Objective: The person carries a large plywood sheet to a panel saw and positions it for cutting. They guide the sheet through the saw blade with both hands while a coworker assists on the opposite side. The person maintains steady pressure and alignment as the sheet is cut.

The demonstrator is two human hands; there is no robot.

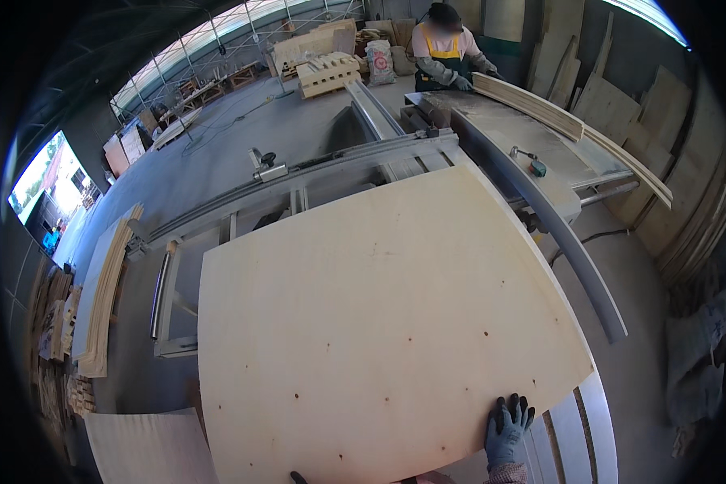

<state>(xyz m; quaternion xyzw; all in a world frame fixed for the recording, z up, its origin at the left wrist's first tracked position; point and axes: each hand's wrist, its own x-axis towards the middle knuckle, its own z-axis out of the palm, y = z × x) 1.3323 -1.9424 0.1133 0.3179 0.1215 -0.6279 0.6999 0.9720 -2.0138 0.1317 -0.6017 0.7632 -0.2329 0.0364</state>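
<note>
A large pale plywood sheet (pixel 379 306) with small dark knots lies flat on the sliding table of a panel saw in front of me. My right hand (pixel 506 431), in a grey-blue glove with dark fingertips, rests on top of the sheet by its near right edge. Its fingers are extended, pointing away from me. Of my left hand (pixel 298 477), only a dark gloved fingertip shows, touching the sheet's near edge; the other fingers are hidden. Pale slats of the sliding table (pixel 597 419) show at the sheet's near right corner.
A long grey rail (pixel 540 218) runs along the sheet's right side. Across the saw, a co-worker (pixel 444 48) in grey gloves handles long wood strips (pixel 532 105). A grey crossbar (pixel 298 169) spans the far side. Stacked boards (pixel 105 298) stand at left; panels lean at right.
</note>
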